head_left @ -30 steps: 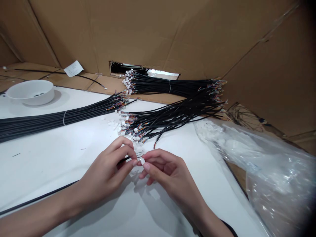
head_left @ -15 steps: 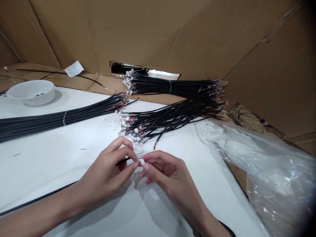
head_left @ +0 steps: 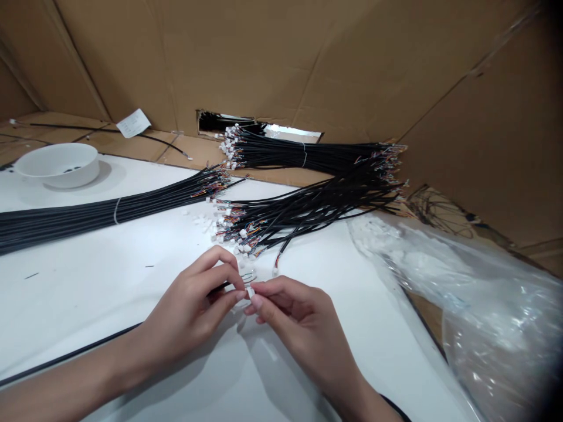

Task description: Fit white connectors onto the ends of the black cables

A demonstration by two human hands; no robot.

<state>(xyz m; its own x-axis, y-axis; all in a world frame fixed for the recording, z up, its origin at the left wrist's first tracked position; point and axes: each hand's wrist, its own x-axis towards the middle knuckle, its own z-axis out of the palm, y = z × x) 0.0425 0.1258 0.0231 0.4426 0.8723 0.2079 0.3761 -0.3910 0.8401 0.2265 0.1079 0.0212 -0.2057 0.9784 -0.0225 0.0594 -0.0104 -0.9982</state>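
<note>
Between the thumb and fingers of my left hand is the end of a black cable, its thin wires fanned out past the fingertips. My right hand pinches a small white connector housing right against those fingertips. Whether a wire sits inside the housing I cannot tell. Just beyond both hands lies a loose pile of black cables, white connectors on their left ends. Some loose white connectors are scattered beside that pile.
A tied bundle of black cables lies at the left, another tied bundle at the back. A white bowl holds small dark pieces. A clear plastic bag covers the right edge. Cardboard walls enclose the white table.
My right hand has shifted slightly left and down, bringing the white connector housing closer to my left fingertips. My left hand stays nearly still with the cable.
</note>
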